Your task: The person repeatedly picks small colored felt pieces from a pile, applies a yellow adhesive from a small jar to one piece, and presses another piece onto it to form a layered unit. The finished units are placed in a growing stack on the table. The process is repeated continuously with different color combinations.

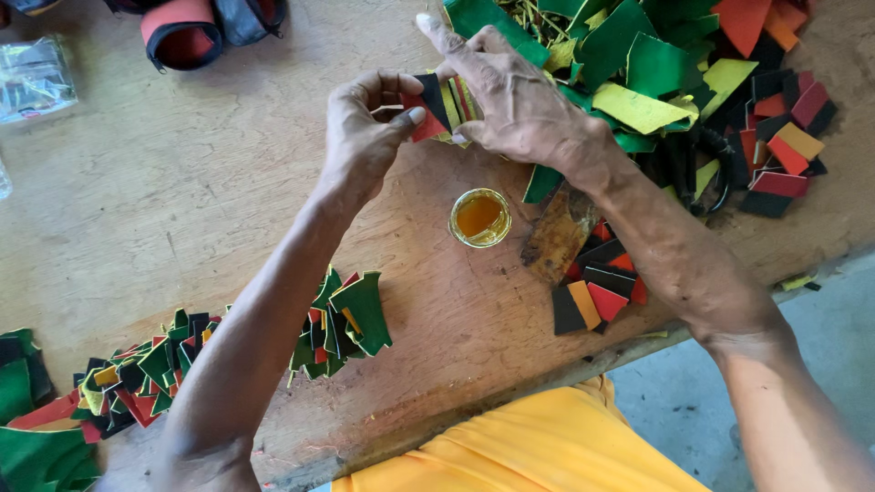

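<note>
We take the small round glass cup of amber liquid (479,217) as our landmark on the worn wooden surface (182,182).

Directly beyond the cup, both hands meet over a small stack of flat cut pieces in red, black, yellow and green (444,105). The left hand (365,137), beyond and to the left of the cup, has its grip pinched on the stack's left end: the thumb presses on a red piece and the curled fingers close over the top edge. The right hand (519,105), beyond and slightly right of the cup, covers the stack's right end; its forefinger points away from us, and its fingers lie across the striped pieces, so its grip is closed on the same stack. The stack sits between the two grips, lifted off the surface as far as we can tell.

Just right of the cup lies a stained brown flat tool (556,237), with a few red, black and orange squares (592,292) nearer us. Beyond and right of the cup spreads a heap of green, yellow, red and black offcuts (674,64). Left of the cup and nearer us runs a chain of joined coloured pieces (228,351).
</note>
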